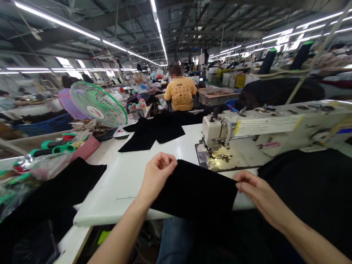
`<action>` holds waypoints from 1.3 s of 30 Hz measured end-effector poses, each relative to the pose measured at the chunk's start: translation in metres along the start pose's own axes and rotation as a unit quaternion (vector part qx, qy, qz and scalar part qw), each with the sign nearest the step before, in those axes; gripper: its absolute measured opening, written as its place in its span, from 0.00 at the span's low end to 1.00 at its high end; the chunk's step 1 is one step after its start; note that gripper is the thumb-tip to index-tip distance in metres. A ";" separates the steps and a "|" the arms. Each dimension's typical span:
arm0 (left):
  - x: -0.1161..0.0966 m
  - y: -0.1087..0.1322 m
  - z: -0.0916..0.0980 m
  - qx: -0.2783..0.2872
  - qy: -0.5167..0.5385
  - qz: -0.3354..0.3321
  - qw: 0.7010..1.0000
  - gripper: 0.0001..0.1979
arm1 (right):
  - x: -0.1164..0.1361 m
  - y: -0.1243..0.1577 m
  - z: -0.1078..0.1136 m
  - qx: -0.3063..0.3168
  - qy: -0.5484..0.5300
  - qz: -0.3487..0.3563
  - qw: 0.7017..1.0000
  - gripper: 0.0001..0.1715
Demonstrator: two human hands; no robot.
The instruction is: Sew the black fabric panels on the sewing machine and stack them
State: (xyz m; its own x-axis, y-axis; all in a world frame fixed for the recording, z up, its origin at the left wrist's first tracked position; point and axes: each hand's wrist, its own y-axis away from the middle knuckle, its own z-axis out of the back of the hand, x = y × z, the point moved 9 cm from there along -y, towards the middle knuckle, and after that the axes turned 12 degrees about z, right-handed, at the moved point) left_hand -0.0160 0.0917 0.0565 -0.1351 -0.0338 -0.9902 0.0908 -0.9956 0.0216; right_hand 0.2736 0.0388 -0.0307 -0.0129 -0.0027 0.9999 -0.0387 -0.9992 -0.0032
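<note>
A black cloth piece (198, 190) is held stretched over the near edge of the white tabletop (121, 183), its upper edge pinched between closed fingers of the left hand (161, 167) at 10 o'clock and of the right hand (249, 182) at 3 o'clock. From the piece, the sewing machine head (210, 130) is seen at 1 o'clock, black panels (154, 132) at 11, a green-rimmed fan (97, 104) at 10, dark fabric (310, 183) farther out at 3.

It's a sewing workshop — sewing machine (215, 129), thread cones (267, 61), black cloth (199, 189), rows of strip lights (57, 21).
</note>
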 end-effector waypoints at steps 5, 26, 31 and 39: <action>-0.041 -0.051 -0.046 0.029 -0.257 -0.176 0.950 0.12 | 0.001 0.019 -0.044 0.072 -0.029 -0.021 0.997 0.06; 0.095 -0.130 -0.167 0.163 -0.278 -0.002 0.947 0.11 | 0.002 0.039 -0.046 0.193 0.464 0.438 0.745 0.11; 0.093 -0.134 -0.172 0.176 -0.280 -0.007 0.944 0.09 | 0.004 0.038 -0.045 0.168 0.423 0.442 0.773 0.11; 0.086 -0.130 -0.172 0.150 -0.314 -0.021 0.937 0.11 | 0.003 0.035 -0.046 0.182 0.428 0.426 0.776 0.14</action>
State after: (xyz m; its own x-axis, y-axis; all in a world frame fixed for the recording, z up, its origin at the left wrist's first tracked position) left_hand 0.1301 0.2333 -0.0549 -0.6952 0.0550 -0.7167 -0.1958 -0.9739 0.1151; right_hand 0.2267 0.0053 -0.0286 -0.5440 -0.7977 0.2604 0.6318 -0.5936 -0.4984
